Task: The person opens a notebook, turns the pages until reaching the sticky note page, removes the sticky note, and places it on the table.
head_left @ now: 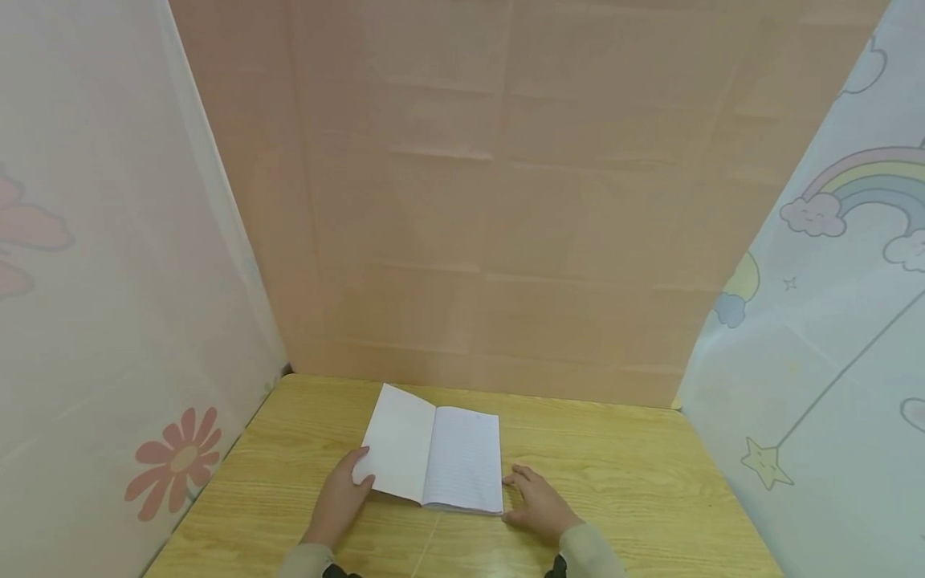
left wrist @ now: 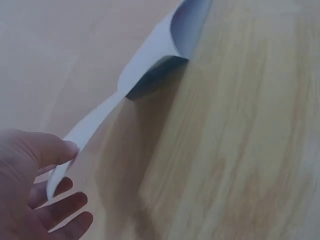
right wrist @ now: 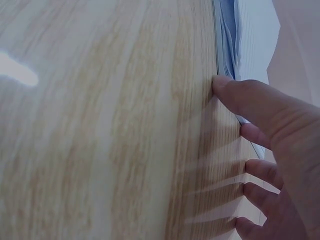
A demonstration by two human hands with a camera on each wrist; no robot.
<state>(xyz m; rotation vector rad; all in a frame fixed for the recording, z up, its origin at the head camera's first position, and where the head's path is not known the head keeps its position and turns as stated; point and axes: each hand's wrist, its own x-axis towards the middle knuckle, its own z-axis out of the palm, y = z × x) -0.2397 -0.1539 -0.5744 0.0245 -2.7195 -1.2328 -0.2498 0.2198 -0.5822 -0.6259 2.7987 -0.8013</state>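
An open notebook (head_left: 464, 457) lies on the table, its lined right page facing up. Its blank white left cover (head_left: 400, 441) is lifted at the outer side. My left hand (head_left: 341, 496) pinches that cover near its lower left corner; in the left wrist view the thumb (left wrist: 55, 150) is on top and the fingers are beneath. At the notebook's right edge is my right hand (head_left: 540, 506), its thumb (right wrist: 245, 95) touching the lower corner. The other fingers of this hand lie spread along the edge, fingertips at the table.
The wooden table (head_left: 621, 466) has a light yellow grain. Behind it hangs a plain tan sheet (head_left: 491, 241). Pale printed curtains stand at either side, one with a red flower (head_left: 177, 461), the other with a rainbow (head_left: 867, 181) and a star.
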